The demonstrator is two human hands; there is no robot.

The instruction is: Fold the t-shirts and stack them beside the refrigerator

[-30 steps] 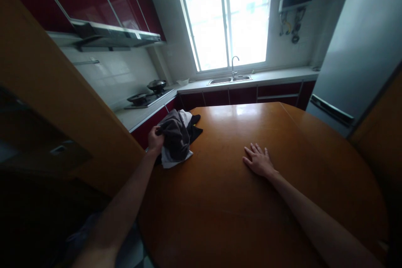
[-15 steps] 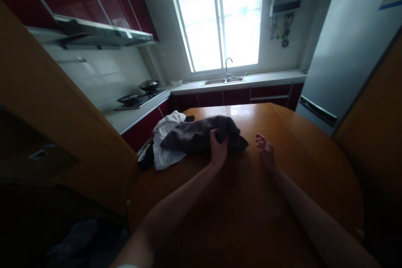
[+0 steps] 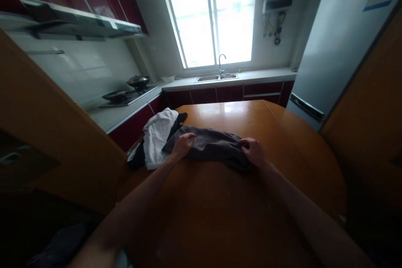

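Atop the table (image 3: pixel 220 209), outstretched left hand (image 3: pixel 183 145), right hand (image 3: pixel 253 152), grips tight on grey cloth (image 3: pixel 215 147).

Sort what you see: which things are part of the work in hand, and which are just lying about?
In hand: grey garment, gripped near its ends by the left hand and right hand, on the wooden table.
Lying about: white garment, black garment, wok, sink tap, fridge.

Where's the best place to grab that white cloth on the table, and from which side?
Probably take the white cloth by its bunched fold, coming from the left: that part lies bare near the table edge, while the grey cloth, gripped by the left hand, overlaps its right side.
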